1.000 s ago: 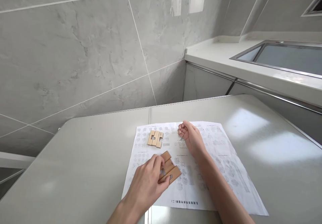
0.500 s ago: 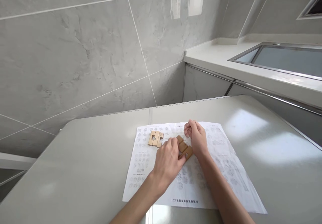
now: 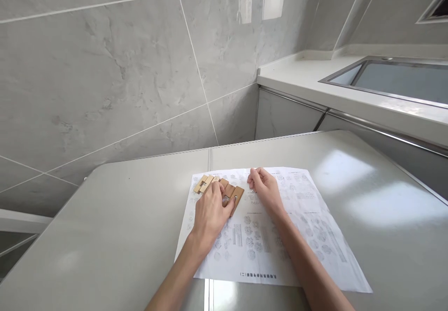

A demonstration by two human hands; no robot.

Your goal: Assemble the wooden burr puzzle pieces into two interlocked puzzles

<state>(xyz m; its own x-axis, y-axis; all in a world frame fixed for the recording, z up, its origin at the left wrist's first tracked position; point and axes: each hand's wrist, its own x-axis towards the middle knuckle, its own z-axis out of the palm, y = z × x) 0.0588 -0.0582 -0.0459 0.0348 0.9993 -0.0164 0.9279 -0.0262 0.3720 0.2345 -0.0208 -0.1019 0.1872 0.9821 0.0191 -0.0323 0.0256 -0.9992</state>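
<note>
Near the left part of the printed sheet (image 3: pixel 259 236), my left hand (image 3: pixel 211 210) is closed on the darker brown notched wooden puzzle pieces (image 3: pixel 229 190), thumb on the near side and fingers on the far side. These flat pieces lie side by side, partly hidden by the hand. Lighter wooden puzzle pieces (image 3: pixel 202 185) with a notch between them lie just beyond, touching or almost touching the brown ones. Over the upper middle of the sheet, my right hand (image 3: pixel 265 187) is loosely closed, and nothing shows in its fingers.
The sheet, printed with small diagrams, rests on a glossy pale table (image 3: pixel 122 236) with a seam. Behind stands a grey tiled wall (image 3: pixel 105 78). At the right is a white counter (image 3: pixel 294 75) with a metal-framed sink (image 3: pixel 385 82).
My left hand has slid the brown pieces left, up to the lighter ones, and they have turned slightly. The lighter pieces have shifted left and tilted. My right hand has moved a little left.
</note>
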